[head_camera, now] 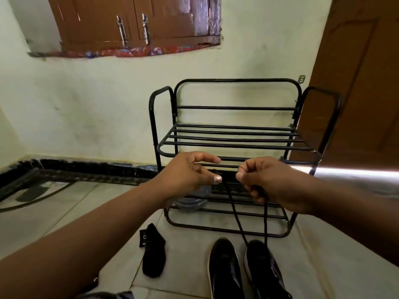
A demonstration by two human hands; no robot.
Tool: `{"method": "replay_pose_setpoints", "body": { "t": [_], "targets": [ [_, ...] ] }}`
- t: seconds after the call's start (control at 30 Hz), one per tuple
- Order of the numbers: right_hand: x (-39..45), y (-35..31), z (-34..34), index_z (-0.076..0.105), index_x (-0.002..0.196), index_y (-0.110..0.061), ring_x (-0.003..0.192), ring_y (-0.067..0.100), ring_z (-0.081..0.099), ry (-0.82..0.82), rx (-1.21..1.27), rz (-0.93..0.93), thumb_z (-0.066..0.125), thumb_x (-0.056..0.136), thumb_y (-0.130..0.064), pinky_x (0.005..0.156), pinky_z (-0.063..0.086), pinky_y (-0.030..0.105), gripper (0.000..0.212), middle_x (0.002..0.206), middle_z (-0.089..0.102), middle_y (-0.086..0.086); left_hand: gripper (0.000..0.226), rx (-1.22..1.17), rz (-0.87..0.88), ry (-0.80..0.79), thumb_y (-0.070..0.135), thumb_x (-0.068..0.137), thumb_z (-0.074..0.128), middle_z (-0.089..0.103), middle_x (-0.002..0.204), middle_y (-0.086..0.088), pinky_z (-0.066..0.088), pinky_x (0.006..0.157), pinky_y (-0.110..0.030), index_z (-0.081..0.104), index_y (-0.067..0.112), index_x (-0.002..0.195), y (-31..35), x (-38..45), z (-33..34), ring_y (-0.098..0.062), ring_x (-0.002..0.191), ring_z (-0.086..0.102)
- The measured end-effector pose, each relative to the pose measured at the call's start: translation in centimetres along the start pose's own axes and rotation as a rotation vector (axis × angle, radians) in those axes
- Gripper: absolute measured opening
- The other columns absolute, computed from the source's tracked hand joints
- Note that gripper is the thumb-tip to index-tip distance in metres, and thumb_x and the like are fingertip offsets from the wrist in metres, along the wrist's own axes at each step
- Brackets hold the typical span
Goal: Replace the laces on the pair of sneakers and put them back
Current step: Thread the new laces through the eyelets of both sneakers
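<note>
At twelve o'clock I see a pale green plastered wall [97, 100] with a brown wooden shuttered window [138, 20]. Against it stands a black metal tube shoe rack [233, 134]. At two o'clock is a brown wooden door [362, 72]. The grey tiled floor [64, 212] has a black skirting strip [86, 167] at nine o'clock.

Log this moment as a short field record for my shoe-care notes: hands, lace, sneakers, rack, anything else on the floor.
left hand: raised, thumb and fingers apart, close to one strand; contact unclear
right hand: pinches the black lace, fingers curled round it
black lace: two strands running down to the right sneaker
right sneaker: on the floor, toe toward the rack
left sneaker: beside it, no lace visible
shoe rack: black metal, against the wall, top shelf bare
black sock: on the floor, left of the sneakers
</note>
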State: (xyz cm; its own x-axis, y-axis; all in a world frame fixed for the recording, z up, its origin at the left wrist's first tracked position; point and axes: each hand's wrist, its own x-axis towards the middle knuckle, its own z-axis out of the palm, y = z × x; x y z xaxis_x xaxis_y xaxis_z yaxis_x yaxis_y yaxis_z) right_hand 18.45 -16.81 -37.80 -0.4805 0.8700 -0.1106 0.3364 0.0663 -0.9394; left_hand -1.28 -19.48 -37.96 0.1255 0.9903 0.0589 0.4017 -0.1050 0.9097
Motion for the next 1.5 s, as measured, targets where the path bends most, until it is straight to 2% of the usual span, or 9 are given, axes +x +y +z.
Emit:
{"method": "replay_pose_setpoints", "body": {
  "t": [0.23, 0.47, 0.57, 0.8, 1.03, 1.2, 1.3, 1.43, 1.5],
  "targets": [
    [1.9, 2.9, 0.1, 0.057, 0.081, -0.013, 0.061, 0.015, 0.053, -0.037, -0.031, 0.062, 0.052, 0.095, -0.011, 0.053, 0.046, 0.024, 0.015, 0.068, 0.056, 0.003, 0.013, 0.035, -0.026, 0.0, 0.012, 0.082, 0.072, 0.067, 0.071, 0.001, 0.051, 0.076, -0.026, 0.069, 0.015, 0.094, -3.8, 1.2, 2.9, -0.006, 0.069, 0.062],
    [3.1, 3.9, -1.0, 0.055, 0.079, -0.012, 0.062, 0.017, 0.063, -0.008, -0.184, 0.012, 0.054, 0.095, -0.012, 0.054, 0.05, 0.027, 0.015, 0.068, 0.059, 0.006, 0.005, 0.106, -0.013, 0.042, 0.015, 0.084, 0.07, 0.066, 0.071, -0.001, 0.049, 0.07, -0.02, 0.071, 0.018, 0.088, -5.0, 2.8, 3.8, -0.005, 0.067, 0.06],
    [3.3, 4.5, -1.4, 0.056, 0.08, -0.011, 0.055, 0.014, 0.059, 0.009, -0.206, 0.042, 0.054, 0.094, -0.012, 0.051, 0.048, 0.026, 0.015, 0.066, 0.058, 0.005, 0.007, 0.124, -0.037, 0.062, 0.015, 0.085, 0.068, 0.072, 0.085, -0.008, 0.053, 0.082, -0.031, 0.072, 0.021, 0.088, -6.0, 3.2, 3.7, -0.019, 0.081, 0.067],
    [4.2, 5.4, 0.0, 0.065, 0.096, -0.01, 0.042, 0.007, 0.045, -0.051, -0.236, 0.021, 0.06, 0.091, -0.027, 0.041, 0.04, 0.021, 0.018, 0.064, 0.052, 0.002, 0.013, -0.026, -0.009, 0.083, 0.011, 0.085, 0.068, 0.074, 0.089, -0.004, 0.053, 0.089, -0.032, 0.073, 0.018, 0.094, -6.3, 4.1, 4.6, -0.015, 0.09, 0.069],
    [5.2, 4.2, 0.7, 0.067, 0.095, -0.002, 0.044, 0.01, 0.039, 0.087, -0.22, -0.028, 0.051, 0.097, -0.024, 0.039, 0.034, 0.019, 0.027, 0.058, 0.046, 0.002, 0.01, -0.151, -0.019, 0.23, 0.01, 0.086, 0.066, 0.071, 0.091, -0.017, 0.051, 0.073, -0.025, 0.068, 0.015, 0.095, -5.4, 4.4, 4.2, -0.024, 0.083, 0.066],
    [5.3, 3.2, 0.7, 0.065, 0.091, -0.005, 0.048, 0.011, 0.041, 0.101, -0.25, -0.023, 0.047, 0.099, -0.025, 0.042, 0.036, 0.021, 0.028, 0.061, 0.047, 0.003, 0.012, -0.213, -0.008, 0.176, 0.007, 0.087, 0.064, 0.074, 0.083, -0.008, 0.049, 0.065, -0.022, 0.068, 0.018, 0.092, -5.2, 4.3, 4.0, -0.028, 0.081, 0.061],
    [5.1, 3.2, 0.8, 0.064, 0.088, -0.009, 0.049, 0.011, 0.042, 0.064, -0.277, -0.023, 0.047, 0.099, -0.025, 0.043, 0.037, 0.021, 0.026, 0.063, 0.048, 0.003, 0.018, -0.238, 0.015, 0.13, 0.008, 0.087, 0.064, 0.073, 0.086, -0.016, 0.041, 0.068, -0.028, 0.067, 0.018, 0.102, -5.2, 4.0, 4.0, -0.025, 0.08, 0.051],
    [5.0, 3.2, 0.8, 0.062, 0.083, -0.014, 0.062, 0.016, 0.047, 0.048, -0.316, -0.048, 0.046, 0.099, -0.025, 0.046, 0.042, 0.022, 0.025, 0.073, 0.052, 0.007, 0.018, -0.222, 0.055, 0.167, 0.003, 0.088, 0.061, 0.069, 0.083, -0.021, 0.04, 0.053, -0.005, 0.067, 0.009, 0.104, -4.8, 3.8, 3.5, 0.002, 0.062, 0.06],
    [5.1, 3.3, 0.7, 0.06, 0.079, -0.015, 0.067, 0.018, 0.05, 0.042, -0.328, -0.047, 0.046, 0.099, -0.025, 0.048, 0.044, 0.022, 0.026, 0.075, 0.054, 0.007, 0.014, -0.201, 0.068, 0.177, 0.004, 0.088, 0.061, 0.065, 0.078, -0.016, 0.036, 0.05, -0.006, 0.068, 0.011, 0.099, -4.8, 3.9, 3.2, -0.002, 0.059, 0.055]
  ]
}}
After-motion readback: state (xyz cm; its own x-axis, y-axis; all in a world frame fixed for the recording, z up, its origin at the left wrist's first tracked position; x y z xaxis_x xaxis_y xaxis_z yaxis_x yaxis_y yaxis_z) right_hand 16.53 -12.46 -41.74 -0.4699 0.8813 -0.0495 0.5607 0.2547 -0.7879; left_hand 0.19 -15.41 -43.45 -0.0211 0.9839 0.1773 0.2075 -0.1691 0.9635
